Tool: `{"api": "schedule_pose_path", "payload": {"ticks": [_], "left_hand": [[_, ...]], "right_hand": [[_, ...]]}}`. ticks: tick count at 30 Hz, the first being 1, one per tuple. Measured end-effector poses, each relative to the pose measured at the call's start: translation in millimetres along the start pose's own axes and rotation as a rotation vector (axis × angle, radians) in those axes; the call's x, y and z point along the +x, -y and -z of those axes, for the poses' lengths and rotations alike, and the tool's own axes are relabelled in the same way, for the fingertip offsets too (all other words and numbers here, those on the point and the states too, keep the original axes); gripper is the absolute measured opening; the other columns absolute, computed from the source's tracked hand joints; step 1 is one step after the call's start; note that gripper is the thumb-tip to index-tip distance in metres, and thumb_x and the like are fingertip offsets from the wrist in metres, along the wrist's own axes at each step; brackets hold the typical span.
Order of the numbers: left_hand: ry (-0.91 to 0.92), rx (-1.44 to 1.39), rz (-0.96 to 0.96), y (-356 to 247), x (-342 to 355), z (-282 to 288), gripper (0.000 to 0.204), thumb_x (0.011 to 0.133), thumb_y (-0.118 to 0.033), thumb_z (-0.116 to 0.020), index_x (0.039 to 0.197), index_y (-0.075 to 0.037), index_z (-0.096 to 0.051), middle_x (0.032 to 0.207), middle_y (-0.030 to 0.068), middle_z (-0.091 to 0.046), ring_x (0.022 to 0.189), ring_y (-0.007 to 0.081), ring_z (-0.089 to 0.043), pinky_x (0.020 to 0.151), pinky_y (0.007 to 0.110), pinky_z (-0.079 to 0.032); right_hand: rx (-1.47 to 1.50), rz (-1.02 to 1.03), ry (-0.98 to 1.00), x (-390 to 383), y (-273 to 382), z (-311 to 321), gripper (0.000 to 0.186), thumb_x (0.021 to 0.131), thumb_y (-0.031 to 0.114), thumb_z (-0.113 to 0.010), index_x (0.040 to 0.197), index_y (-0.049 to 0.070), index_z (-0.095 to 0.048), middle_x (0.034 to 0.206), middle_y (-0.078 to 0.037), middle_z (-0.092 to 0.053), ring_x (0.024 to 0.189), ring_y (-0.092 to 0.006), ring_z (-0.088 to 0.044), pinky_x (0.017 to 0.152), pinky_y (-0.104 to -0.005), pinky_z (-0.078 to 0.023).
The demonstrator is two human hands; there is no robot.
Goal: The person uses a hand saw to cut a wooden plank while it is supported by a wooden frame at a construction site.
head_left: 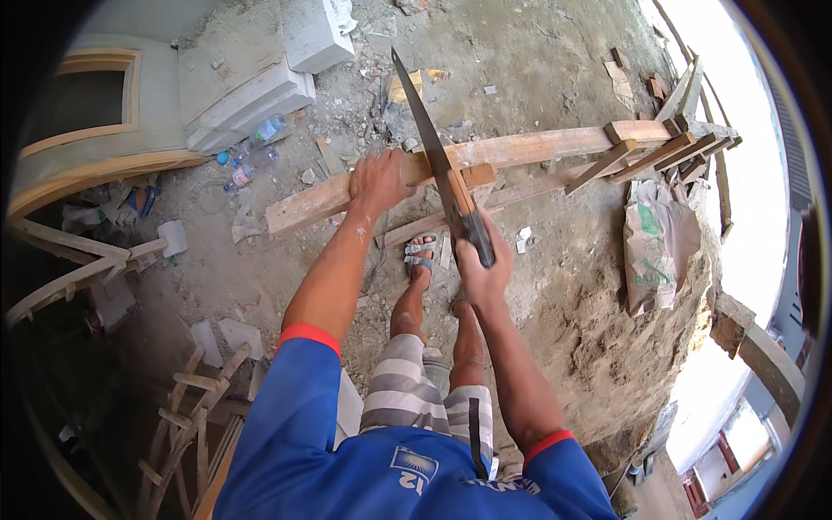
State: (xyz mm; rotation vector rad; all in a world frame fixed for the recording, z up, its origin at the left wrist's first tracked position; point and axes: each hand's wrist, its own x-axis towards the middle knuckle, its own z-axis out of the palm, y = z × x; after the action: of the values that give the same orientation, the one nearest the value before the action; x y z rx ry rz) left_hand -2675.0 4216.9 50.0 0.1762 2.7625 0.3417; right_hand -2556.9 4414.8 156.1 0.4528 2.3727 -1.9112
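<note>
Tapered metal saw [439,160], long wooden beam [520,149], gritty ground [555,78]

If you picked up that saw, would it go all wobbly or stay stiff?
The handsaw would probably flex a little if pushed sideways, since its long blade looks thin. The tip may wobble most, because the blade narrows to a point there. It might feel heavier near the right hand, where the handle looks much thicker.
</note>
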Motion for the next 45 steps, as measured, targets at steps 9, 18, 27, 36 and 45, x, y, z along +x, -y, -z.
{"api": "schedule_pose_path", "payload": {"ticks": [9, 18, 27, 36, 45], "left_hand": [[0.075, 0.008, 0.074, 22.4, -16.9, 1.9, 0.064, 0.068, -0.042, -0.085, 0.112, -0.005, -0.056, 0.112, 0.0130, -0.065, 0.102, 0.0354, -0.061, 0.090, 0.046, -0.047], [0.104, -0.013, -0.001, 13.3, -11.2, -13.9, 0.069, 0.068, -0.044, -0.085, 0.117, -0.006, -0.056, 0.114, 0.0137, -0.063, 0.106, 0.0337, -0.060, 0.092, 0.044, -0.045], [0.025, -0.010, 0.060, 21.7, -19.3, 0.6, 0.067, 0.068, -0.042, -0.085, 0.116, -0.005, -0.056, 0.115, 0.0120, -0.063, 0.106, 0.0342, -0.059, 0.092, 0.045, -0.046], [0.131, -0.007, 0.096, 24.3, -17.8, 2.5, 0.064, 0.069, -0.042, -0.085, 0.113, -0.006, -0.057, 0.114, 0.0120, -0.063, 0.107, 0.0347, -0.059, 0.093, 0.045, -0.047], [0.085, -0.014, 0.042, -1.9, -3.6, 0.1, 0.066, 0.068, -0.043, -0.085, 0.115, -0.005, -0.056, 0.112, 0.0139, -0.064, 0.105, 0.0351, -0.060, 0.092, 0.045, -0.047]], "right_hand": [[-0.117, -0.133, 0.136, -166.1, 35.2, 106.8, 0.061, 0.082, 0.021, -0.066, 0.133, -0.010, -0.053, 0.117, -0.022, -0.069, 0.111, -0.0278, -0.068, 0.098, -0.0391, -0.050], [0.007, -0.181, 0.085, 23.1, -1.5, -9.8, 0.052, 0.083, 0.010, -0.065, 0.133, -0.003, -0.057, 0.102, -0.014, -0.069, 0.087, -0.0170, -0.063, 0.083, -0.0337, -0.051], [-0.170, -0.118, 0.148, -111.9, 18.5, 69.1, 0.060, 0.082, 0.021, -0.066, 0.133, -0.007, -0.054, 0.111, -0.020, -0.070, 0.104, -0.0238, -0.068, 0.093, -0.0365, -0.051], [-0.096, -0.275, 0.111, -89.0, 6.3, 48.3, 0.056, 0.080, 0.010, -0.061, 0.133, -0.006, -0.054, 0.107, -0.017, -0.069, 0.100, -0.0197, -0.066, 0.092, -0.0346, -0.051], [-0.128, -0.023, 0.032, 1.4, -5.6, 8.1, 0.051, 0.081, 0.005, -0.062, 0.131, -0.001, -0.059, 0.094, -0.012, -0.067, 0.081, -0.0150, -0.060, 0.078, -0.0300, -0.051]]}}
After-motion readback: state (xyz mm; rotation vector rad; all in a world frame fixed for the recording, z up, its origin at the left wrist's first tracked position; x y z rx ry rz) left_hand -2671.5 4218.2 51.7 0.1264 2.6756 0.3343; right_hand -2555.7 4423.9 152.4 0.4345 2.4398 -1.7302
